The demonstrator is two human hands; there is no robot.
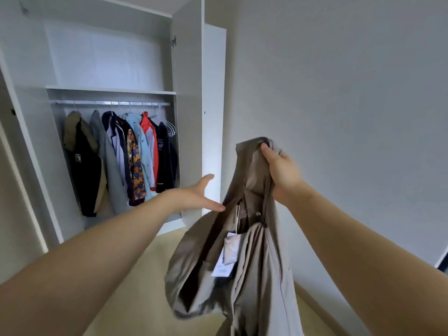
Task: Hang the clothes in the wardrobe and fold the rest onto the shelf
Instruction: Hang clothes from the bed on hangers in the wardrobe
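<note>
Head view: I hold a taupe jacket (254, 275) up in front of me, at about five o'clock in the picture, well apart from the open wardrobe (188, 105) at ten o'clock. My right hand (278, 168) is clenched round a bunch of cloth at the jacket's top, which looks like the collar or hood, and bears its whole weight. The rest hangs down crumpled, with a paper tag (229, 253) dangling on a string near the middle. My left hand (196, 194) is released, fingers straight and thumb spread, its fingertips just touching the jacket's edge at nine o'clock of the bundle. I judge the step in hand to be sorting the jacket out so that it can go on a hanger. To do it well, I should slide the left hand along that edge to find a shoulder or the collar seam, then move the right hand from its fistful to the other shoulder, so the jacket opens flat. The empty white hangers (169, 128) are at the three o'clock end of the rail (97, 103), beside the hung clothes (126, 154), so I must step nearer and free one hand to take one. The cloth looks thin and slippery. I judge that a firm pinch at the seams will serve better than a loose handful, or else a sleeve may drag on the floor (135, 275).
</note>
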